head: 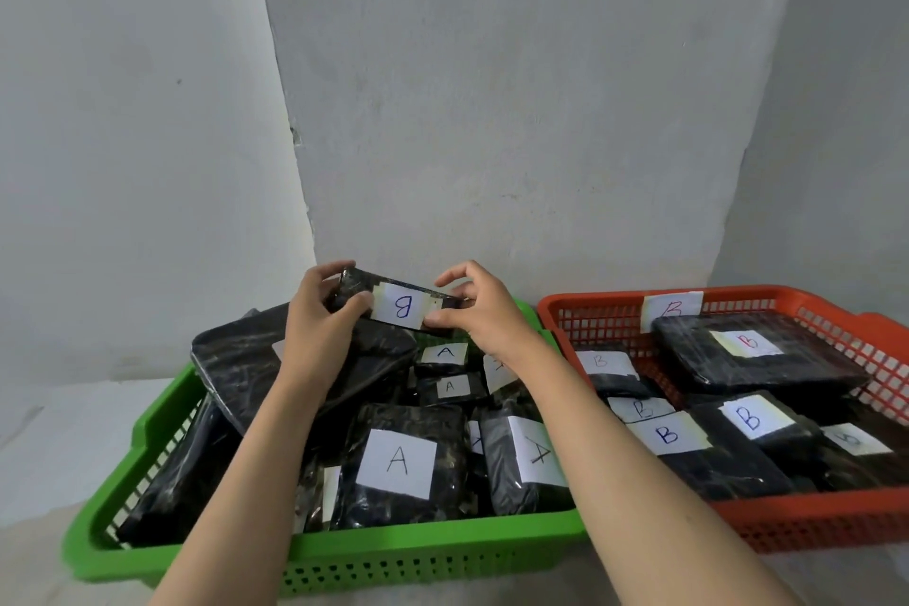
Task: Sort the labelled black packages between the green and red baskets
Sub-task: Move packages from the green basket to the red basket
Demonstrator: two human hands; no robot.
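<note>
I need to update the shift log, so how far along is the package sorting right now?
Done: the red basket holds only B packages that I can read. In hand: the left hand and right hand hold a B package above the green basket, not yet moved across. Left: some green-basket packages hide their labels, so more may need checking.

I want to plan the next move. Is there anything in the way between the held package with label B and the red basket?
Nothing visible blocks it. Both the left hand and the right hand hold the B package raised above the green basket. The red basket is directly beside it, open on top, with B packages already inside.
</note>
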